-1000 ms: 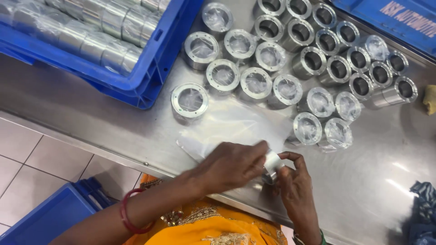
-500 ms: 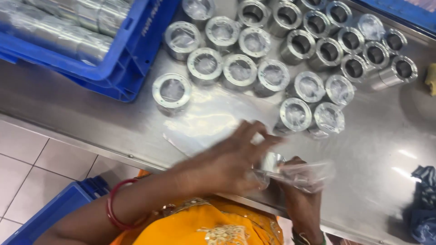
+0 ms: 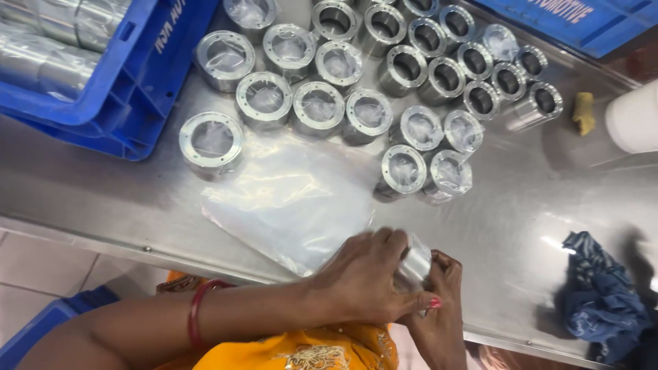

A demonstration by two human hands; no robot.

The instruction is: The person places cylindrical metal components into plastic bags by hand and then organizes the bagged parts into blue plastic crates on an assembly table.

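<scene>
While my left hand (image 3: 367, 277) and right hand (image 3: 439, 312) both clasped the plastic-wrapped shiny metal ring (image 3: 413, 262) at the near tabletop (image 3: 521, 205) edge | ring between hands, axis unclear | clear plastic bags (image 3: 295, 199) just left, nearer left hand.

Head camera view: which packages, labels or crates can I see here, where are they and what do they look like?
Blue plastic crate: top left on the steel table, holding shiny metal cylinders; white lettering on its wall.
Second blue crate: top right edge, white lettering.
Stack of clear plastic bags: flat, centre.
Bagged metal ring: between left hand and right hand.
</scene>
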